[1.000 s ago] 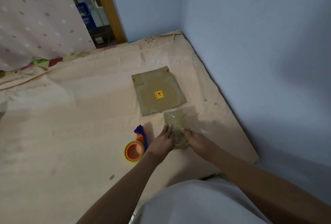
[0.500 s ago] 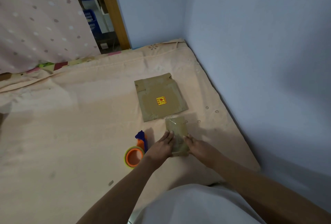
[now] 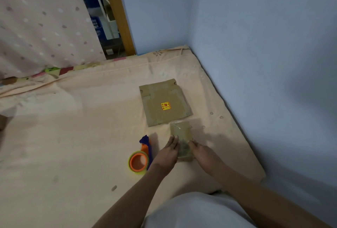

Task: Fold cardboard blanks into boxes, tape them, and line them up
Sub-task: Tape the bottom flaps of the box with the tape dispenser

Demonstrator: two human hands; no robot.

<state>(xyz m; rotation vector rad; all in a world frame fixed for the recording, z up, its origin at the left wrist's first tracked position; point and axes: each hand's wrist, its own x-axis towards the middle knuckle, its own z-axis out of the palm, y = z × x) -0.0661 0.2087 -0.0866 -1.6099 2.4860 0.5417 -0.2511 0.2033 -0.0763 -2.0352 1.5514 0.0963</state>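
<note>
Between the two hands, just ahead of the person's lap, stands one small cardboard box (image 3: 182,141) on the bed (image 3: 73,136), its long axis running straight away from the person. The left hand (image 3: 168,152) lies against the box's left side with fingers fairly straight, pressing rather than clenching; the right hand (image 3: 201,150) does the same against the right side, fingertips touching the cardboard. Both grips are equally near, so neither has an advantage; the coming move likely turns on sliding or squaring the box along that long axis toward the far side. Just left of the left grip lies one tape dispenser (image 3: 139,161), orange core and blue handle, touching neither hand. Beyond the box, just past its far end, lies one flat cardboard blank (image 3: 165,102) with a yellow sticker, not yet folded. Count: one box, one blank, one dispenser.
</note>
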